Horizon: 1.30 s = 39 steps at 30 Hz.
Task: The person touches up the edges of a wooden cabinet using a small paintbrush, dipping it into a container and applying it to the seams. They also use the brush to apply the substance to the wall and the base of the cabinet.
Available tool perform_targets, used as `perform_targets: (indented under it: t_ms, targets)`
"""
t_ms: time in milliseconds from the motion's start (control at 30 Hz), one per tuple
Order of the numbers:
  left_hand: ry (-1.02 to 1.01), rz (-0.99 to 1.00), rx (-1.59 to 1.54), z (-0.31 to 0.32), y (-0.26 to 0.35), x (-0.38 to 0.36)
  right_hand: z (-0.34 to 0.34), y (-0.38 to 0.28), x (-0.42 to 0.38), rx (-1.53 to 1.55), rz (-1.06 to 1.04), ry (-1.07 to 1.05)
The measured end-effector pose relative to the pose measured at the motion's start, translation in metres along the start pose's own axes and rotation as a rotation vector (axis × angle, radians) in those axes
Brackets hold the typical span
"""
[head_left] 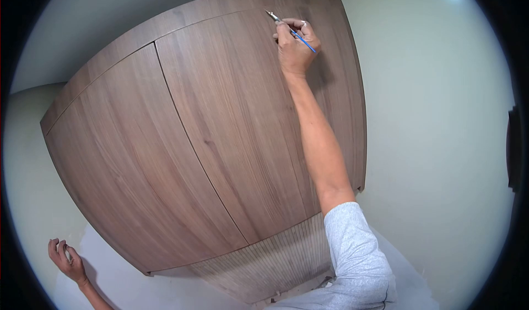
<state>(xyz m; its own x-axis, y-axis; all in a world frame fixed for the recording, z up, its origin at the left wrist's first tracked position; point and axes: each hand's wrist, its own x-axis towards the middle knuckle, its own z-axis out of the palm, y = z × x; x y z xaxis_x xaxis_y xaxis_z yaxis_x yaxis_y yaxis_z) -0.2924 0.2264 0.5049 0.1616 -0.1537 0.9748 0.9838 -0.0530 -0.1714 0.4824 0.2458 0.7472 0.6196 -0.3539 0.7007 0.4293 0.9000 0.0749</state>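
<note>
My right hand (297, 48) is raised to the upper part of a wood-grain cabinet (231, 117), its fingers pinching a thin paintbrush (306, 41) with a blue handle and metal ferrule. The brush tip points up and left, right at the seam between the door top and the upper panel. Low on the left, my left hand (70, 263) is held up beside the pale wall, away from the cabinet. Its fingers are loosely curled and apart, and no object shows in them.
A dark vertical gap (187, 134) divides the two cabinet doors. Beneath the cabinet is a ribbed panel (264, 266), with small dark items near its foot. Pale green wall (424, 117) flanks the right side, and a dark object (513, 150) stands at the far right edge.
</note>
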Motion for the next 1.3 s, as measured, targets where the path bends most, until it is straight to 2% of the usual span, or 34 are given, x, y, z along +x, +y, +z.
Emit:
perform_targets:
  t_ms: [333,833,933,1300]
  targets:
    - [-0.001,0.049,0.066,-0.004,0.0,0.004,0.004,0.004,0.004,0.002,-0.028,-0.007]
    - [0.012,0.003,0.027,-0.002,0.002,0.002,0.003,0.008,0.005,-0.061,-0.065,-0.011]
    - [0.022,0.059,0.069,-0.005,0.0,0.003,0.0,0.009,0.006,-0.113,-0.055,-0.044]
    - [0.021,0.048,0.042,-0.005,0.004,0.005,0.001,0.008,0.005,-0.021,-0.064,0.029]
